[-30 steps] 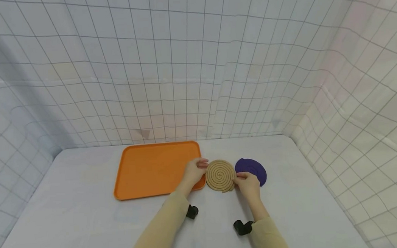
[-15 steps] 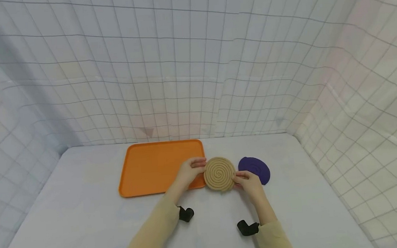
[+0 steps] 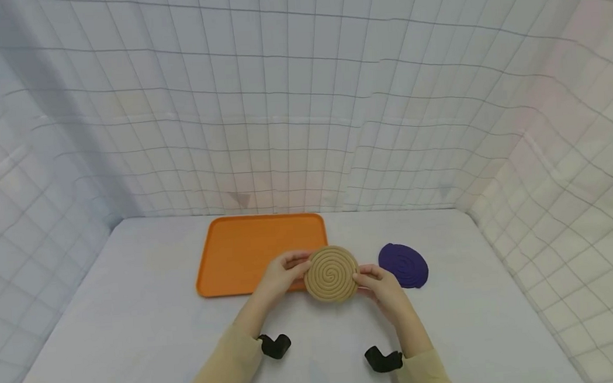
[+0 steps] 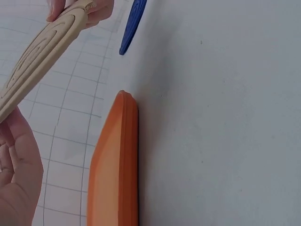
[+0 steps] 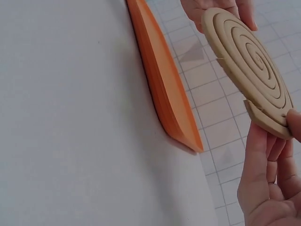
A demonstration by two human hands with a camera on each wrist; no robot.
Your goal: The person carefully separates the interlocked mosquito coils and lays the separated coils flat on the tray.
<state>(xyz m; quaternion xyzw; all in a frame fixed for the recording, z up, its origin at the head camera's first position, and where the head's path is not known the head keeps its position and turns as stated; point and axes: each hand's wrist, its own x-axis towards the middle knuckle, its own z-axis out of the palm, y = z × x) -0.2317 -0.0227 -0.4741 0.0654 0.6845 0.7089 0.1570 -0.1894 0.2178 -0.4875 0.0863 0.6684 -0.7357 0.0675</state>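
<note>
A flat, round spiral of tan clay coil (image 3: 331, 274) is held up above the table, tilted, between both hands. My left hand (image 3: 280, 278) grips its left edge, thumb on the face and fingers behind. The right hand (image 3: 385, 286) pinches the opposite edge between thumb and fingers. In the right wrist view the coil's loose outer end (image 5: 265, 121) stands slightly off the disc, just above the right fingers. A similar purple clay spiral (image 3: 403, 265) lies on the table to the right of the right hand.
An orange rectangular tray (image 3: 257, 247) lies at the back left, its near right corner partly behind the left hand and the tan spiral. A white cloth covers the table (image 3: 152, 335). Grid-patterned white curtains (image 3: 291, 110) close off the back and sides.
The tan spiral has come up off the table and shifted left, now overlapping the tray's right front corner in the head view. Both hands moved with it; the left now grips its edge.
</note>
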